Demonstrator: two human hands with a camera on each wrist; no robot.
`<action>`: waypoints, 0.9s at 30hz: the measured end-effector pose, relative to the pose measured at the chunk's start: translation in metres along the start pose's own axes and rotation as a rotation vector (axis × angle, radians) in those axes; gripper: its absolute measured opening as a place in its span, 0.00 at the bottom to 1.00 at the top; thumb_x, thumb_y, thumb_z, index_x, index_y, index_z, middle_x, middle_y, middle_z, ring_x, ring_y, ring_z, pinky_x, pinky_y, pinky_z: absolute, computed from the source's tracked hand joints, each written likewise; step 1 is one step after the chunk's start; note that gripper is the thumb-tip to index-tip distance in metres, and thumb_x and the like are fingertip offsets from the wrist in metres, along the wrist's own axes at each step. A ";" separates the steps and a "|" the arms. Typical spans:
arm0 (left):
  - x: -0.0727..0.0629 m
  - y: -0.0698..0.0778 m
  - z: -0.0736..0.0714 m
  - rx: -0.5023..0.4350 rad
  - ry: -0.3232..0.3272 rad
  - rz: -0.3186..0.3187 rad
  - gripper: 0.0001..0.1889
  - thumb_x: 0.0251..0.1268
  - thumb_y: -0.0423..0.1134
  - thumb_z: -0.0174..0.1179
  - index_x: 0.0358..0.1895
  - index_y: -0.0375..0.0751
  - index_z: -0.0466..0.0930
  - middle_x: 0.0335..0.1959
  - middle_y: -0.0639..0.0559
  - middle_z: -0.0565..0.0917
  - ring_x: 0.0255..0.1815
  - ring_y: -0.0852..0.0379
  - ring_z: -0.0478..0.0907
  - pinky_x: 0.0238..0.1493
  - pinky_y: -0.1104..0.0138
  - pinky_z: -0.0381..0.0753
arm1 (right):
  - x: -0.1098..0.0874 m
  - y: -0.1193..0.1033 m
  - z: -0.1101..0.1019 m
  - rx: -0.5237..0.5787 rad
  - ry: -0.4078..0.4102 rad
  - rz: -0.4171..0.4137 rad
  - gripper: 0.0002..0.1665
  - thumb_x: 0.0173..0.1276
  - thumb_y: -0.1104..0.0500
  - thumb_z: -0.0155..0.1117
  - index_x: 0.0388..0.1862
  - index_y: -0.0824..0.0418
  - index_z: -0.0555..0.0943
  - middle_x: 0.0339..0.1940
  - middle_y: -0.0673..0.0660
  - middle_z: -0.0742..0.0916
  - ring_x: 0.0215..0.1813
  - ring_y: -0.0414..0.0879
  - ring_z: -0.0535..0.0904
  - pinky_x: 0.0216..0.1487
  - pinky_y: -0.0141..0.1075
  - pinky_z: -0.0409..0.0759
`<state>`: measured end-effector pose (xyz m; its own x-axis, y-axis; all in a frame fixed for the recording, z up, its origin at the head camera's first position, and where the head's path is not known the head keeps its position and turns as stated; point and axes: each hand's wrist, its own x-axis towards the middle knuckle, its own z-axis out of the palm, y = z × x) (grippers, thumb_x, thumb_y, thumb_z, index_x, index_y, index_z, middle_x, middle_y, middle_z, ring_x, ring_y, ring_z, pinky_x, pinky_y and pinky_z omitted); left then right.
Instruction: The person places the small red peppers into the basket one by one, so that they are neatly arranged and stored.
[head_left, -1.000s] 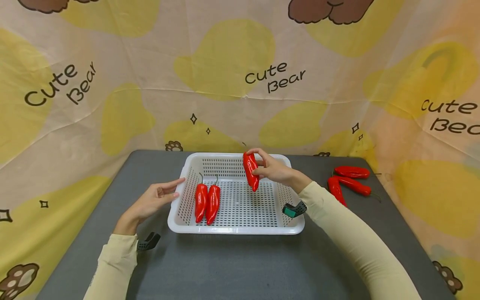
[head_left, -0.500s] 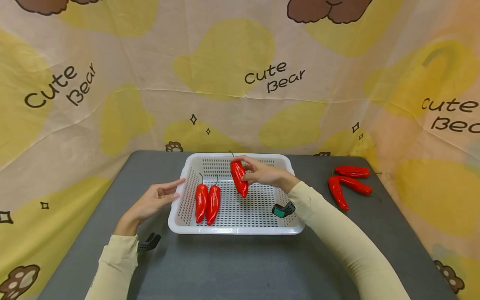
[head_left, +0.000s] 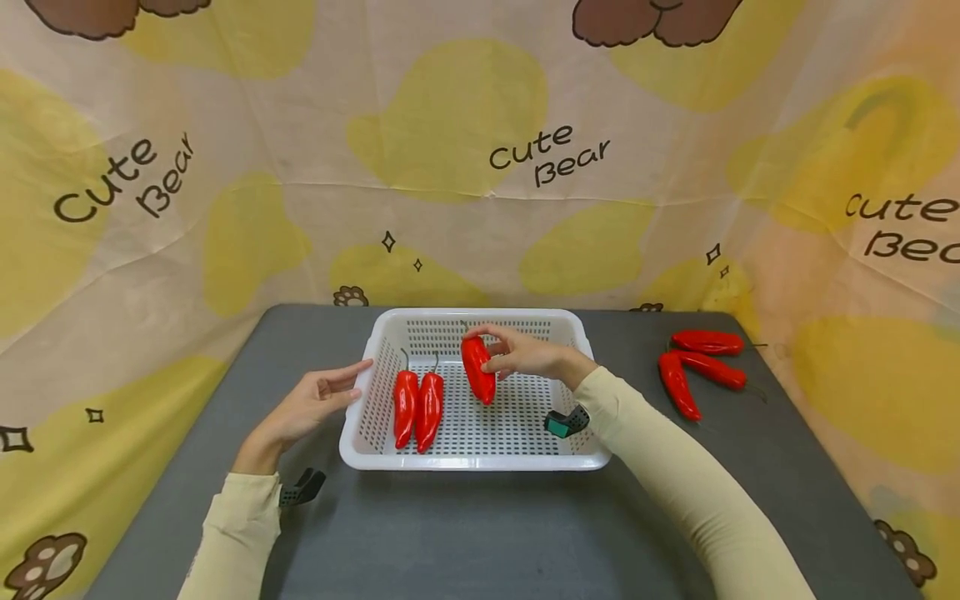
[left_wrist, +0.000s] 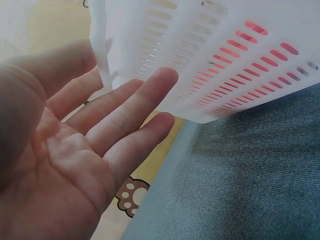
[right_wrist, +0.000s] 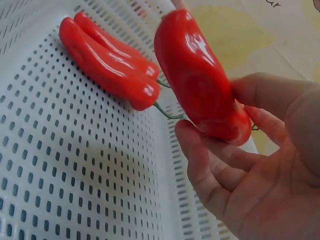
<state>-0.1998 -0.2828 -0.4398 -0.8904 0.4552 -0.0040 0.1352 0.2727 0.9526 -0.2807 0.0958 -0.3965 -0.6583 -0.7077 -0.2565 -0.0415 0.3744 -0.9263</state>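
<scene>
My right hand [head_left: 528,354] pinches a red chili pepper [head_left: 477,372] between thumb and fingers, inside the white perforated basket [head_left: 480,463]. The pepper hangs tilted, its stem end up; the right wrist view shows it apart from the basket floor. To its left, two more red chili peppers [head_left: 417,410] lie side by side on that floor, stems towards the back. My left hand [head_left: 303,408] touches the basket's left rim with thumb and fingers, the fingers mostly straight. Close up, several fingertips [left_wrist: 164,80] lie near the slotted outer wall [left_wrist: 200,75].
Three red chili peppers [head_left: 708,367] lie in a loose group on the grey table [head_left: 480,533], right of the basket. A printed cloth [head_left: 450,125] hangs behind and beside the table.
My right hand has moved left over the basket, then lower, with the chili pepper in its grip. The left hand stays at the rim.
</scene>
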 end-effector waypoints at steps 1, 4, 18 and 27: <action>0.000 0.000 0.001 -0.001 0.000 0.000 0.31 0.75 0.36 0.58 0.77 0.33 0.62 0.77 0.32 0.64 0.58 0.74 0.79 0.56 0.71 0.83 | 0.000 0.000 0.000 -0.005 -0.003 0.009 0.37 0.72 0.64 0.61 0.77 0.51 0.63 0.66 0.63 0.77 0.61 0.55 0.77 0.63 0.59 0.79; -0.001 0.000 0.003 -0.001 0.000 0.000 0.30 0.75 0.36 0.58 0.76 0.32 0.62 0.77 0.32 0.64 0.58 0.73 0.80 0.57 0.68 0.83 | 0.000 0.000 0.000 -0.023 -0.010 0.029 0.37 0.71 0.62 0.63 0.76 0.49 0.64 0.64 0.63 0.78 0.61 0.54 0.77 0.64 0.61 0.77; -0.001 -0.002 0.003 0.008 0.006 -0.011 0.30 0.74 0.37 0.59 0.76 0.33 0.64 0.77 0.33 0.64 0.58 0.74 0.79 0.58 0.69 0.83 | 0.009 -0.006 0.005 -0.116 -0.078 0.062 0.39 0.71 0.66 0.62 0.76 0.46 0.62 0.65 0.61 0.76 0.64 0.58 0.75 0.66 0.60 0.77; 0.001 0.000 0.000 0.003 0.005 -0.006 0.30 0.74 0.37 0.59 0.76 0.33 0.63 0.77 0.33 0.65 0.58 0.73 0.80 0.58 0.67 0.83 | 0.016 -0.010 0.009 -0.141 -0.083 0.074 0.36 0.71 0.65 0.63 0.73 0.43 0.66 0.69 0.60 0.74 0.69 0.61 0.71 0.65 0.55 0.80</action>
<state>-0.2003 -0.2824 -0.4400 -0.8932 0.4495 -0.0081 0.1311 0.2775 0.9517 -0.2839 0.0753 -0.3933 -0.5993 -0.7202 -0.3495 -0.1045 0.5033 -0.8578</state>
